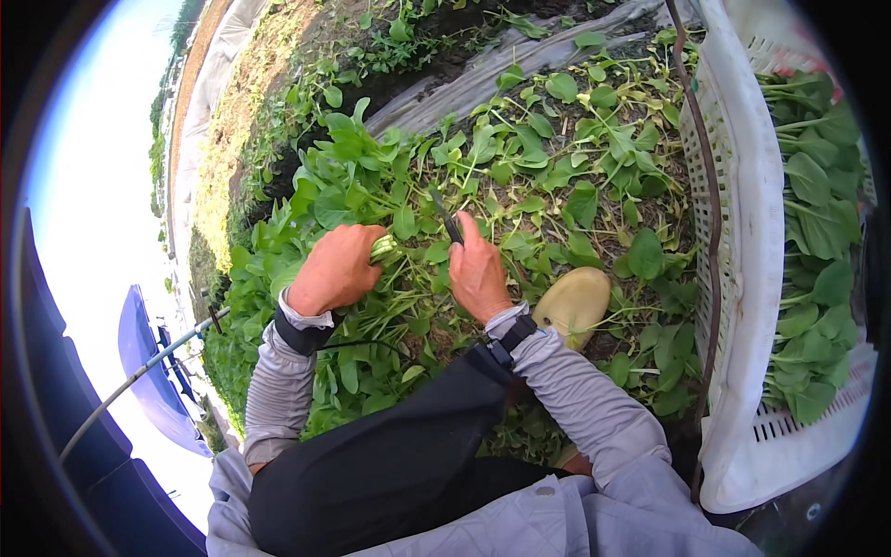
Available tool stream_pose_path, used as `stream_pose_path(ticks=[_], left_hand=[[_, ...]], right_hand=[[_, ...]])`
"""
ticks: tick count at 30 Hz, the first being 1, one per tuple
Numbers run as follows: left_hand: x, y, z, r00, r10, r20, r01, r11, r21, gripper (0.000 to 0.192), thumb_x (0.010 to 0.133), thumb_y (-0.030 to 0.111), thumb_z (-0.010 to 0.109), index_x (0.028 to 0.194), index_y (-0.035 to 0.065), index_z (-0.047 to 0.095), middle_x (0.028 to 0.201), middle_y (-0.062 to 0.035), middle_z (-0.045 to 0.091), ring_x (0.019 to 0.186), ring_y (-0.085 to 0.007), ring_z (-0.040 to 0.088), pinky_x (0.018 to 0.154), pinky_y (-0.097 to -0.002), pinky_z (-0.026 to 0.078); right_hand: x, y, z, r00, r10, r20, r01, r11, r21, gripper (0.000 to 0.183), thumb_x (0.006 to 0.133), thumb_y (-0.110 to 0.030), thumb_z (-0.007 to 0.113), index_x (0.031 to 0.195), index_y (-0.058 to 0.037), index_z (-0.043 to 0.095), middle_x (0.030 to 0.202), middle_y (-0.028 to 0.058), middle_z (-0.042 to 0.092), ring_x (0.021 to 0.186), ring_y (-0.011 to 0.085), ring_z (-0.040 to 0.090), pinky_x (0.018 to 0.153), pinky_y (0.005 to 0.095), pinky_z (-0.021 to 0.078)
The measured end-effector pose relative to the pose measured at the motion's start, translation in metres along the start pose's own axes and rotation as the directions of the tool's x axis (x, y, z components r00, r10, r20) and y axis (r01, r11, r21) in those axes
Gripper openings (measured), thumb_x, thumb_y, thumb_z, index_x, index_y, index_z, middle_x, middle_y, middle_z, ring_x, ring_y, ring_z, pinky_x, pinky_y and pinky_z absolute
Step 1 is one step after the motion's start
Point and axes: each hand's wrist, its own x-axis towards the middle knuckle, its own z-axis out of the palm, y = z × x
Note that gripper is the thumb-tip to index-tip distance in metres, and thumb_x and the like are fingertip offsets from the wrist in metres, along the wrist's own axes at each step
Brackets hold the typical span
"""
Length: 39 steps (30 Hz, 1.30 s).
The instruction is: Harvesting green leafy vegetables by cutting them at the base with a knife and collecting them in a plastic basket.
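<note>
A bunch of leafy greens (pixel 383 247) is gripped in my left hand (pixel 339 268), with pale cut stem ends poking out on the right side of the fist. My right hand (pixel 479 266) holds a small knife (pixel 447 217), its index finger stretched along the handle and the dark blade pointing away from me. The knife is apart from the bunch. Below both hands lie loose leaves and stems on the soil. Dense standing greens (pixel 348 170) grow ahead of and to the left of my left hand.
At the right stands a white plastic crate (pixel 745 278) with picked leafy greens (pixel 814 209) inside. A dark rod (pixel 706 174) runs along its near side. My shoe's pale toe (pixel 574 303) rests on the bed. Plastic sheeting (pixel 515 63) lies beyond; a blue umbrella (pixel 150 376) is at left.
</note>
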Motion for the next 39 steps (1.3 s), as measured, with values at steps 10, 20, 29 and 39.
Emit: stream_pose_path(ticks=[10,20,29,39], left_hand=[[0.008,-0.054,0.091,0.984,-0.171,0.05,0.159,0.969,0.191,0.027,0.078,0.006,0.064,0.104,-0.0021,0.064,0.09,-0.0261,0.072,0.09,-0.0457,0.072,0.079,-0.0543,0.058],[0.012,-0.073,0.08,0.981,-0.172,0.088,0.165,0.983,0.082,0.025,0.077,0.008,0.067,0.099,0.0015,0.074,0.094,-0.0243,0.074,0.095,-0.0431,0.072,0.083,-0.0502,0.059],[-0.006,-0.065,0.017,0.98,-0.042,0.195,0.125,0.889,-0.44,0.034,0.08,0.006,0.08,0.112,0.0026,0.074,0.086,-0.0092,0.076,0.075,-0.0172,0.066,0.073,-0.035,0.055],[-0.011,-0.02,0.001,0.972,0.125,0.198,0.021,0.796,-0.605,0.055,0.083,0.002,0.078,0.136,0.0021,0.063,0.1,-0.0068,0.077,0.084,-0.0151,0.068,0.085,-0.0323,0.056]], right_hand=[[-0.032,0.033,-0.004,0.941,-0.045,0.337,0.049,0.999,-0.002,0.036,0.091,-0.002,0.055,0.125,0.0038,0.064,0.078,0.0292,0.067,0.073,0.0451,0.07,0.074,0.0512,0.0548],[0.003,0.028,0.064,0.922,-0.066,0.381,0.121,0.985,-0.123,0.02,0.084,0.0,0.057,0.102,0.0052,0.064,0.086,0.036,0.067,0.085,0.0553,0.067,0.082,0.0582,0.0542],[-0.009,0.012,0.013,0.667,0.261,0.698,-0.741,0.324,0.587,0.045,0.103,-0.01,0.066,0.143,0.0044,0.051,0.108,0.0094,0.07,0.074,0.0083,0.058,0.053,0.0213,0.0418],[0.0,-0.016,-0.002,0.875,0.135,0.466,-0.475,0.051,0.878,0.023,0.101,-0.011,0.073,0.119,0.0007,0.064,0.088,0.0007,0.063,0.071,0.0084,0.058,0.052,0.0209,0.0411]])
